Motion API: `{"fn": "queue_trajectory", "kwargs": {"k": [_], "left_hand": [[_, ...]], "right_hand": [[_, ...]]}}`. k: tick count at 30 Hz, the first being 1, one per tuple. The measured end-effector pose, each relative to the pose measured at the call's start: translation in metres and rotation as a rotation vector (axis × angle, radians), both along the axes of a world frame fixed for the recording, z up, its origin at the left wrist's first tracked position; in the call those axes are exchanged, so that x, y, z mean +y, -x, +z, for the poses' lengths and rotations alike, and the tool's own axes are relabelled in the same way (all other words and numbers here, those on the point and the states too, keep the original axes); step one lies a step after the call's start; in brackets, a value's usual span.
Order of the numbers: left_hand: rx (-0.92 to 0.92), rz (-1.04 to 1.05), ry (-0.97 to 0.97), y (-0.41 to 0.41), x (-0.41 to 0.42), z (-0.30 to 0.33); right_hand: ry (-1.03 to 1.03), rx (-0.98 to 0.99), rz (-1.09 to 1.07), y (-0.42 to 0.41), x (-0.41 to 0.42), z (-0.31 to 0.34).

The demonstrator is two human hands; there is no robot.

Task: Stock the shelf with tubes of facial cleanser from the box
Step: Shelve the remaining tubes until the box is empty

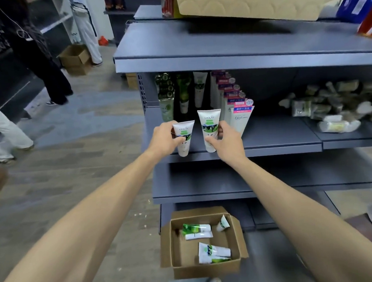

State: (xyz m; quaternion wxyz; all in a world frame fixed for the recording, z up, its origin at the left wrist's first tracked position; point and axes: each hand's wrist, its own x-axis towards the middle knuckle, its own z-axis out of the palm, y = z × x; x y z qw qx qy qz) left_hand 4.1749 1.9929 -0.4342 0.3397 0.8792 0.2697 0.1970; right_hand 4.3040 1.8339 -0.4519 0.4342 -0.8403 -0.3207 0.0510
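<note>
Fingers (220,127) of both hands partly hide two upright tubes (209,130)

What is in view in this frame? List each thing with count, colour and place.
held tubes: two, white with green labels, cap down, one in each hand at the middle shelf's front
shelf: grey metal, several tiers, ahead
stocked tubes: rows of green, white and pink-topped ones, left part of the middle shelf
wrapped packs: a pile, pale, right part of the middle shelf
box: one, brown cardboard, open, on the floor below
tubes in box: about four, white and green, lying flat
upper carton: one, tan, top shelf
people: at least two, standing far left
left hand: holds a tube
right hand: holds a tube
</note>
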Motion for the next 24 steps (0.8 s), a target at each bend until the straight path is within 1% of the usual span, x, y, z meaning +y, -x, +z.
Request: {"fn": "queue_trajectory", "kwargs": {"k": [5, 10, 14, 20, 24], "left_hand": [[0.015, 0.022, 0.052, -0.02, 0.011, -0.012], [0.041, -0.03, 0.007, -0.043, 0.026, -0.011], [0.045, -0.039, 0.019, -0.058, 0.037, -0.013], [0.097, -0.108, 0.107, -0.069, 0.05, -0.011], [0.049, -0.107, 0.217, -0.065, 0.05, -0.015]], "right_hand": [[0.024, 0.039, -0.037, -0.014, 0.013, -0.019], [-0.016, 0.123, -0.055, -0.034, 0.028, -0.042], [-0.045, 0.112, -0.015, -0.05, 0.041, -0.048], [-0.052, 0.117, -0.02, -0.056, 0.051, -0.049], [-0.031, 0.148, -0.03, -0.055, 0.052, -0.049]]}}
